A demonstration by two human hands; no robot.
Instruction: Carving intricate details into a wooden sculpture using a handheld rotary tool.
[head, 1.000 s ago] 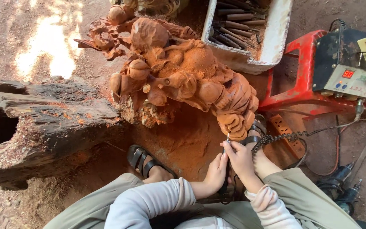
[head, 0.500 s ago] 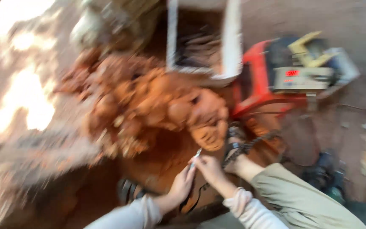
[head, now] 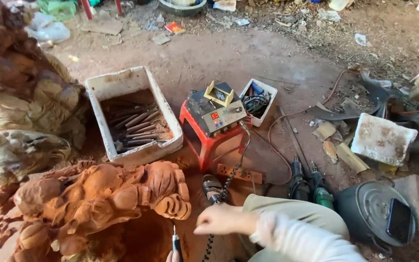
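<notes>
I am holding the thin carving tool (head: 176,242) upright in my left hand (head: 172,256), which is mostly cut off at the picture's lower edge, so I cannot tell its grip. My right hand (head: 217,219) is hovering loosely curled, holding nothing, just right of the tool. Judging by its rounded, detailed forms, the reddish wood carving (head: 98,204) beside the tool is looking well along, with fine work on its lower edge probably left.

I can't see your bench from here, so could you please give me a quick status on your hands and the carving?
Left hand at bottom edge, grip on rotary tool. Right hand empty, hovering beside it. Carving close left of tool tip, untouched. Coiled cord runs under right hand.
</notes>
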